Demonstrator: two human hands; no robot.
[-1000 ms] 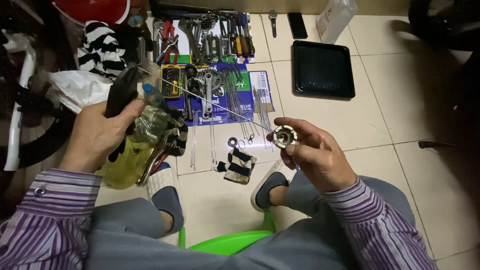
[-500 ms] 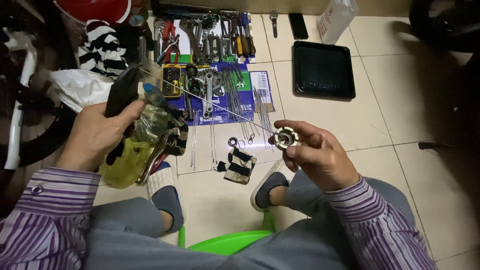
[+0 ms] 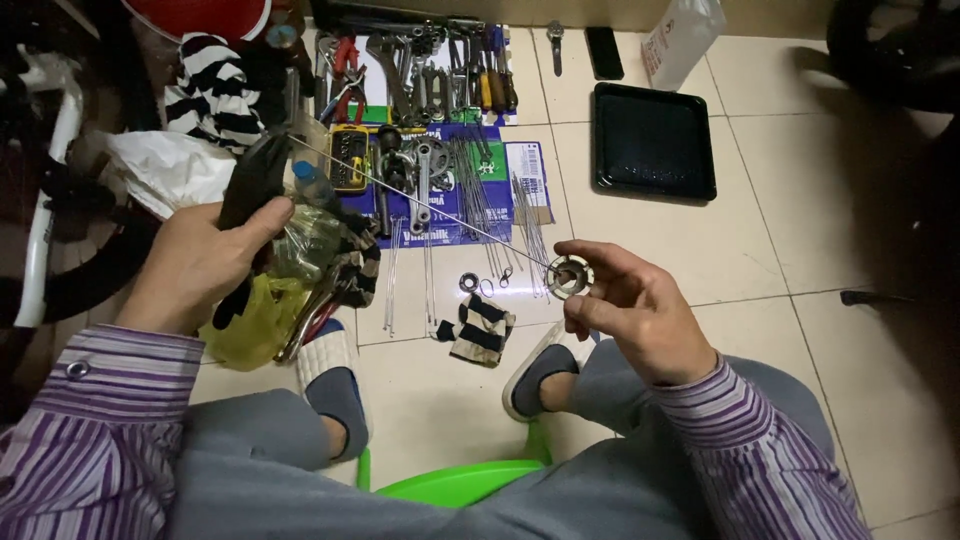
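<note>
The right hand (image 3: 640, 315) pinched a small round metal hub (image 3: 571, 277), ring-shaped with a hollow centre, between thumb and fingertips, holding it above the pale tiled floor (image 3: 760, 250) in front of the right knee. A thin, straight steel spoke (image 3: 420, 205) ran from the hub up and to the left, its far end reaching the left hand (image 3: 205, 265). The left hand was closed around a dark, matte, elongated object (image 3: 255, 180), whose exact kind could not be told, with the thumb pressed along its side. Just beneath that hand lay a crumpled translucent yellow plastic bag (image 3: 250, 320) and a clear wrinkled bag, with pliers (image 3: 315, 315) beside them. On the floor between the feet lay a small black-and-cream striped cloth (image 3: 480, 328), soft and folded. Near it were two small metal rings (image 3: 468, 283). Further away, loose spokes (image 3: 480, 190) lay in a bundle on a flattened blue cardboard sheet (image 3: 525, 175), next to a toothed chainring with crank arm (image 3: 425, 170). Wrenches and screwdrivers (image 3: 450, 70) lay in a row beyond. A shallow rectangular black tray (image 3: 652, 140) with a glossy rim sat to the right, well apart from both hands.
</note>
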